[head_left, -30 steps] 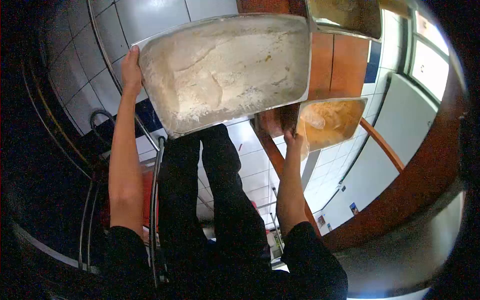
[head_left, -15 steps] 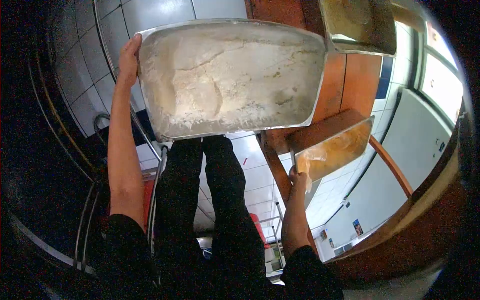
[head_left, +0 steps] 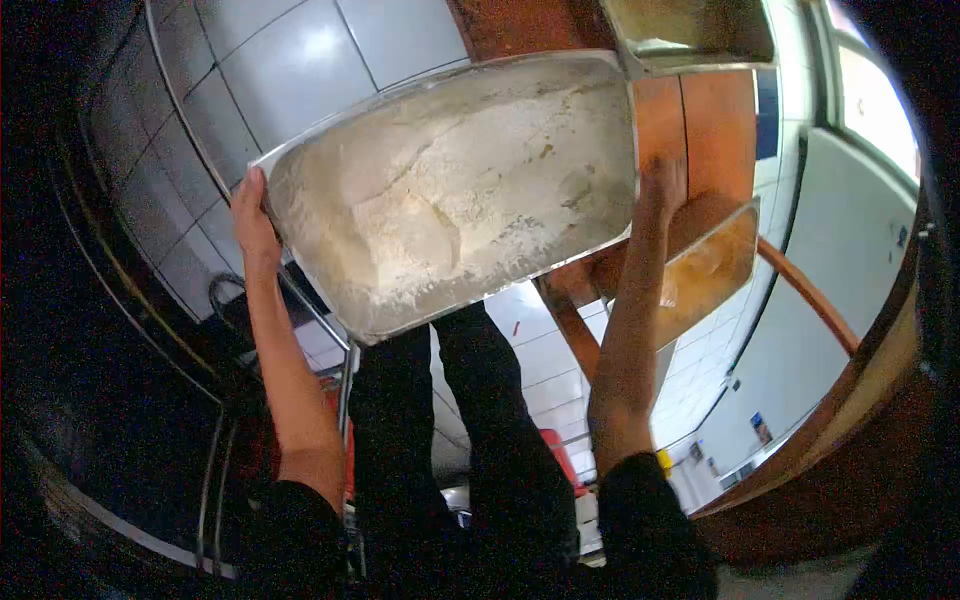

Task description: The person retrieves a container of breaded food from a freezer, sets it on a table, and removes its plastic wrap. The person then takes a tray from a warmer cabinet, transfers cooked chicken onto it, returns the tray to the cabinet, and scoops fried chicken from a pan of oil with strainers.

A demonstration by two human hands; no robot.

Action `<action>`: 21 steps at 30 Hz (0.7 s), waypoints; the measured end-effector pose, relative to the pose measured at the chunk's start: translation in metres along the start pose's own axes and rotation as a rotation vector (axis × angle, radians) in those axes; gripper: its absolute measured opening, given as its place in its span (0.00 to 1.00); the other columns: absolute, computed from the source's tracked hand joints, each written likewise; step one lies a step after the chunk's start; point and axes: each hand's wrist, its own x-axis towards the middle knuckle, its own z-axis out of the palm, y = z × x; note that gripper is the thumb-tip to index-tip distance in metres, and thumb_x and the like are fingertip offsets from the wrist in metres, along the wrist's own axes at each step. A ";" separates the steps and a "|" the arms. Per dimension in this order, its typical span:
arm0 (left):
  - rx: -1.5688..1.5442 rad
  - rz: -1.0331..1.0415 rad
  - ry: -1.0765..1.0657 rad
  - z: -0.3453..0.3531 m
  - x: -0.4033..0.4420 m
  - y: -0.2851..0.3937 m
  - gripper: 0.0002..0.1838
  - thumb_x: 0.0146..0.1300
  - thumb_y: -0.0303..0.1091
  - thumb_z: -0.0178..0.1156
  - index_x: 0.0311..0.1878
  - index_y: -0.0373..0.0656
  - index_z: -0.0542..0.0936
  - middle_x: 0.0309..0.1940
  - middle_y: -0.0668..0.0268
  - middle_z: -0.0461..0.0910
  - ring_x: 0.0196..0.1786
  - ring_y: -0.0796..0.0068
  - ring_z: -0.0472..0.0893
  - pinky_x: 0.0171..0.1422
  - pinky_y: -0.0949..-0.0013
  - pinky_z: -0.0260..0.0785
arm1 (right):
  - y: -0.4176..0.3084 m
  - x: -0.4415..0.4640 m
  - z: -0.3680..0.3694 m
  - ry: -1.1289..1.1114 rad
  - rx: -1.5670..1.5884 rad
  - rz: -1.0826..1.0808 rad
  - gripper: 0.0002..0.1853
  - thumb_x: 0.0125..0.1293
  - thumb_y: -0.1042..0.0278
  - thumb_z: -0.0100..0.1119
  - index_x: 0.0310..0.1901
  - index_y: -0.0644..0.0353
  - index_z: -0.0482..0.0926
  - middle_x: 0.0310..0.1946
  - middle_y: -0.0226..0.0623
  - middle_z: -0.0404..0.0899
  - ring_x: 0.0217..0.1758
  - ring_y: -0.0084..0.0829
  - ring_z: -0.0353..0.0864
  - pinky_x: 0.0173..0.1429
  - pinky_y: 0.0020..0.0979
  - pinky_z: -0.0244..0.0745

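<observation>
A large, shallow metal pan point(head_left: 612, 120) is in front of me, slightly tilted. Pale flour point(head_left: 415, 235) lies in it, thickest toward the lower left. My left hand point(head_left: 256, 220) is closed on the pan's left edge, its thumb over the rim. Beside the pan's right edge is my right hand point(head_left: 662, 185), smeared by motion; whether it touches the rim does not show. Behind my right forearm, a smaller tray point(head_left: 715, 272) with a brownish inside and whitish traces is partly hidden.
Another metal pan point(head_left: 692, 60) rests at the upper right on a reddish-brown wooden surface point(head_left: 725, 135). A metal rail point(head_left: 183, 105) runs along the left over white tiles point(head_left: 290, 65). Below the pan are my legs point(head_left: 490, 400), with a red object point(head_left: 560, 455) nearby.
My right hand has let go of the smaller tray and moved up to the large pan's right side. The large pan has tilted, its left end lower in view.
</observation>
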 end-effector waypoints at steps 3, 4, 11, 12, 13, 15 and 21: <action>0.030 0.023 0.087 -0.006 -0.002 -0.020 0.21 0.72 0.48 0.53 0.49 0.36 0.79 0.42 0.67 0.81 0.41 0.77 0.78 0.49 0.72 0.70 | -0.006 0.080 0.068 -0.348 0.041 -0.096 0.10 0.71 0.61 0.51 0.40 0.56 0.78 0.34 0.29 0.77 0.33 0.22 0.72 0.38 0.29 0.65; 0.052 0.039 0.076 -0.005 0.000 -0.018 0.21 0.71 0.47 0.53 0.48 0.36 0.79 0.42 0.67 0.80 0.42 0.77 0.78 0.49 0.71 0.70 | -0.055 0.069 0.100 -0.461 0.347 0.135 0.11 0.71 0.60 0.50 0.43 0.56 0.79 0.36 0.29 0.78 0.34 0.22 0.73 0.40 0.28 0.65; -0.103 -0.058 0.138 -0.007 -0.012 -0.014 0.19 0.71 0.47 0.54 0.47 0.38 0.79 0.40 0.68 0.79 0.40 0.79 0.76 0.49 0.73 0.68 | -0.085 0.068 0.144 -0.495 0.003 0.027 0.14 0.71 0.58 0.51 0.50 0.56 0.78 0.35 0.28 0.78 0.33 0.22 0.73 0.39 0.29 0.67; -0.073 -0.040 0.118 -0.011 -0.011 -0.018 0.19 0.71 0.47 0.54 0.45 0.38 0.79 0.39 0.69 0.78 0.40 0.79 0.76 0.48 0.73 0.68 | -0.076 0.065 0.134 -0.491 -0.013 0.044 0.14 0.71 0.58 0.51 0.50 0.56 0.78 0.35 0.28 0.78 0.33 0.22 0.73 0.39 0.29 0.67; -0.057 0.003 0.094 -0.012 -0.005 -0.019 0.18 0.71 0.47 0.54 0.44 0.39 0.79 0.38 0.69 0.78 0.40 0.79 0.75 0.48 0.73 0.68 | -0.067 0.071 0.120 -0.468 -0.192 0.089 0.14 0.72 0.57 0.50 0.49 0.56 0.78 0.34 0.27 0.78 0.33 0.22 0.73 0.39 0.29 0.67; -0.064 -0.010 0.057 -0.010 0.004 -0.019 0.18 0.71 0.47 0.54 0.43 0.39 0.79 0.36 0.70 0.77 0.39 0.80 0.74 0.47 0.74 0.67 | -0.030 0.075 0.088 -0.476 -0.482 0.049 0.14 0.73 0.54 0.48 0.43 0.55 0.78 0.31 0.26 0.75 0.34 0.22 0.72 0.40 0.30 0.69; -0.062 0.022 -0.029 0.033 0.018 -0.015 0.17 0.69 0.48 0.57 0.35 0.42 0.77 0.29 0.77 0.70 0.33 0.83 0.67 0.39 0.75 0.62 | -0.004 0.080 0.009 -0.394 -0.467 0.028 0.16 0.72 0.54 0.46 0.39 0.56 0.77 0.27 0.31 0.77 0.30 0.30 0.74 0.34 0.37 0.70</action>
